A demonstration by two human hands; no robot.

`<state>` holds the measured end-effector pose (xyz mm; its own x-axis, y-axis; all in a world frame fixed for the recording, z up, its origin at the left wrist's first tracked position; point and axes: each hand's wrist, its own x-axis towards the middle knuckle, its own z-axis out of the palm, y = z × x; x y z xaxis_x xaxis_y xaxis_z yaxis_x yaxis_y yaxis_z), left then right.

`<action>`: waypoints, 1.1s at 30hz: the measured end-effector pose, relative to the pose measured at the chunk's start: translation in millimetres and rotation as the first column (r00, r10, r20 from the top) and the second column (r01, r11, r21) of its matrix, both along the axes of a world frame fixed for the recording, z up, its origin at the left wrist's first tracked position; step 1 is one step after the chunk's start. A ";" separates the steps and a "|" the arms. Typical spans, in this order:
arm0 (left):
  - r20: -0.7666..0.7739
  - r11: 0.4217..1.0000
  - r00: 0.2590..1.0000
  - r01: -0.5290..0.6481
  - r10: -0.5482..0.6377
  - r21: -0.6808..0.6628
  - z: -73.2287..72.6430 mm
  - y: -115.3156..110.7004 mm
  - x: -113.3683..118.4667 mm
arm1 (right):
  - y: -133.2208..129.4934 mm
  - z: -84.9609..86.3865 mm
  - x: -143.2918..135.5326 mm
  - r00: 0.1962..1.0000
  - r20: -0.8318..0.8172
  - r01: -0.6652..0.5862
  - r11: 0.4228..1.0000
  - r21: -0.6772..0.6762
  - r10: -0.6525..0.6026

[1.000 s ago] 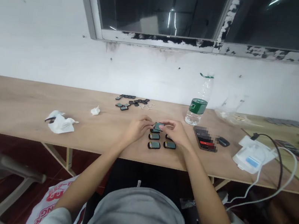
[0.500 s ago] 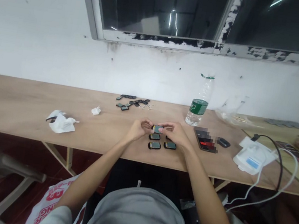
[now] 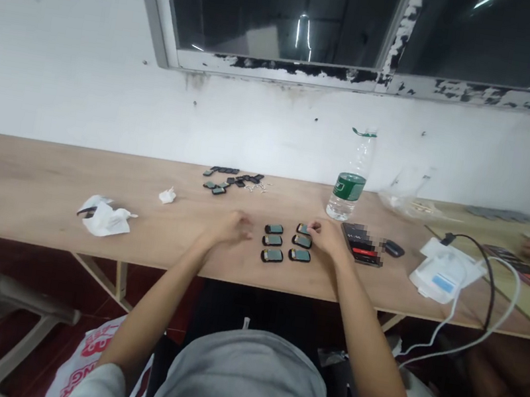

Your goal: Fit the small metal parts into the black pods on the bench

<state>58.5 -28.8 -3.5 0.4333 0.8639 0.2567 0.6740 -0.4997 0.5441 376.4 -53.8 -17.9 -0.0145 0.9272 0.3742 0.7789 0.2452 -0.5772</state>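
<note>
Right hand is resting fingertips on the far-right module, seemingly aligning it within the two-column grid of small screen modules. Left hand is hovering loosely curled, empty, just left of them.

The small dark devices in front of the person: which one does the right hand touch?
The far device of the right column: the right hand has its fingertips on it. The other five lie apart from both hands, and the left hand rests beside them.

One head-worn camera looks forward and down — close over the workbench, facing the wall.
</note>
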 end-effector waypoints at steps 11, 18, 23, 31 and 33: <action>-0.094 0.994 0.992 0.083 -0.090 -0.075 -5.2 8.4 -6.6 | 0.5 -2.9 -3.5 0.973 -0.113 -0.212 0.971 -0.115 0.199; -0.058 0.992 0.994 0.091 -0.097 -0.091 -2.1 4.5 -4.0 | -2.3 -0.6 -5.9 0.971 -0.104 -0.229 0.966 -0.118 0.217; -0.040 0.991 0.996 0.074 -0.079 -0.114 1.3 1.0 -2.4 | 0.9 -7.4 -0.6 0.994 0.005 -0.111 0.989 -0.093 0.112; -0.026 0.990 0.997 0.070 -0.073 -0.126 -2.0 5.2 -5.3 | 2.1 11.2 -23.1 0.958 0.199 -0.216 0.976 0.019 0.208; -0.023 0.989 0.998 0.059 -0.063 -0.133 -2.7 5.3 -5.2 | 10.1 19.5 -36.4 0.913 0.305 -0.268 0.962 -0.048 0.270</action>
<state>53.3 -23.6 -6.2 0.4915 0.8612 0.1299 0.6598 -0.4655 0.5899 340.0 -43.6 1.6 -0.3765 0.8742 0.3067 0.8225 0.4678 -0.3235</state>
